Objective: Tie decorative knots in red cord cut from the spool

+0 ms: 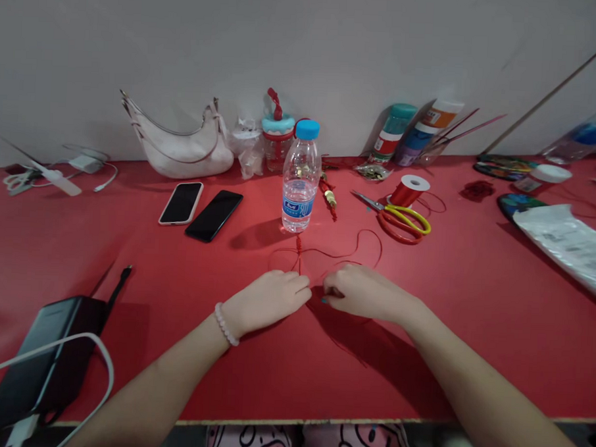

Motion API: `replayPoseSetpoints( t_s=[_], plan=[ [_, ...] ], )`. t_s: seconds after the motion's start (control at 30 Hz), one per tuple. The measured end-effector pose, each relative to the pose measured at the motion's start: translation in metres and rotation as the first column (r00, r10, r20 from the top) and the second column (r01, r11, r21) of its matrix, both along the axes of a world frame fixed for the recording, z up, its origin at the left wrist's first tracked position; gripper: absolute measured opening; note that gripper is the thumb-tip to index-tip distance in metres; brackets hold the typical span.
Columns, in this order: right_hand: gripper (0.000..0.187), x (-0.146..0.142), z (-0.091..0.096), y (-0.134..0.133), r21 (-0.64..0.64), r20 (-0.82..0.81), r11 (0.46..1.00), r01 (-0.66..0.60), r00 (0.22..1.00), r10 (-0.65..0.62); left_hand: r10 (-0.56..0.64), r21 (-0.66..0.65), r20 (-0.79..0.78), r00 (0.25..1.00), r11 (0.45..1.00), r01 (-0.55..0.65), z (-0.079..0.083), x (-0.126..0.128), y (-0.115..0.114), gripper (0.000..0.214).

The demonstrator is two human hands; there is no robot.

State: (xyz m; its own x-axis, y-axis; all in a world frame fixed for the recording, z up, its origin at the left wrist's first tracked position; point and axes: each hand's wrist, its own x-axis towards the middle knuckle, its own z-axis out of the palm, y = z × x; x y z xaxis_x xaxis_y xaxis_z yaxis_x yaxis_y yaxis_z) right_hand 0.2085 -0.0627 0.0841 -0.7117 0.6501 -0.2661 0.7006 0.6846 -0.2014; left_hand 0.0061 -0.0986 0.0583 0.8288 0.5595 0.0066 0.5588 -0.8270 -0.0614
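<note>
A thin red cord (299,246) with a knotted section lies on the table in front of the water bottle (299,207), its loose length looping to the right. Over the cord's near end is my left hand (275,298), fingers closed and pressed down, with a beaded bracelet (226,324) at the wrist. Just to its right, my right hand (357,292) is curled in a pinch on the cord; the fingertips are partly hidden. A small gap separates the hands. More cord trails below them on the red surface, faintly.
Scissors (401,218) and a spool of red cord (412,189) lie right of the bottle. Two phones (181,203) lie left of it, before a white handbag (183,149). A power bank (50,351) with cables sits near left. A coin-like charm (330,197) lies behind the bottle.
</note>
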Motion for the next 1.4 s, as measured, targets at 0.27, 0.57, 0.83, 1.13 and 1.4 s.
replayPoseSetpoints(
  t_s=[0.27,0.57,0.83,1.13,1.4],
  plan=[
    [0.02,-0.001,-0.005,0.0,0.006,-0.02,1.0,-0.005,1.0,0.005,0.068,-0.059,0.09,0.994,0.996,-0.062,-0.003,0.002,0.002,0.024],
    [0.022,-0.028,-0.012,-0.011,0.078,-0.01,0.984,0.161,0.987,-0.16,0.292,-0.305,0.366,0.884,0.935,-0.183,-0.007,-0.012,0.012,0.021],
    [0.023,-0.03,-0.017,-0.012,0.101,-0.036,0.979,0.176,0.984,-0.174,0.319,-0.289,0.279,0.906,0.928,-0.237,0.001,-0.036,0.024,0.021],
    [0.019,-0.027,-0.015,-0.01,0.067,-0.046,0.983,0.173,0.984,-0.17,0.27,-0.234,0.16,0.95,0.945,-0.229,0.004,-0.019,0.015,0.023],
    [0.019,-0.026,-0.016,-0.009,0.044,-0.051,0.987,0.152,0.987,-0.15,0.14,-0.096,0.026,0.99,0.986,-0.137,0.007,-0.014,0.018,0.02]
  ],
)
